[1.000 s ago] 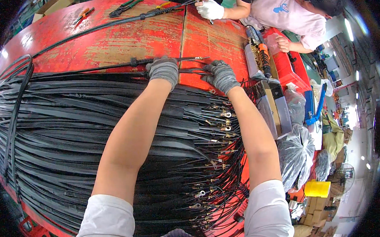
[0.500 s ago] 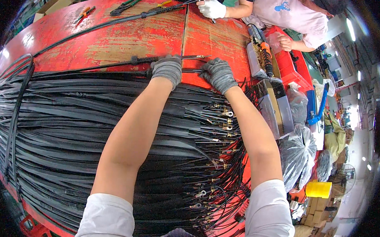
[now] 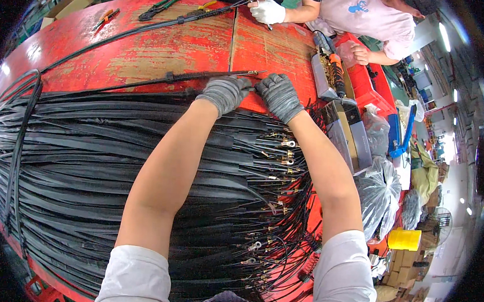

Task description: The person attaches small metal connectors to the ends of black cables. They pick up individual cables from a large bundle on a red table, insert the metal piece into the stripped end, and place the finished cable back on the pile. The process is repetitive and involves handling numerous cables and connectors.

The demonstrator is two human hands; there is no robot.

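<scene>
At twelve o'clock, I see left hand [image 3: 224,94] and right hand [image 3: 279,97].
Both seem to pinch black cable [image 3: 194,75] (contact is hidden), perhaps for steadiness.

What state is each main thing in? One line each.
Left hand: gloved, curled near a cable end
Right hand: gloved, curled close to the left
Black cables: massed side by side
Red table: worn
Green-handled cutters: lying down
Orange-handled pliers: lying down
Red bin: open
Clear bag: bunched
</scene>
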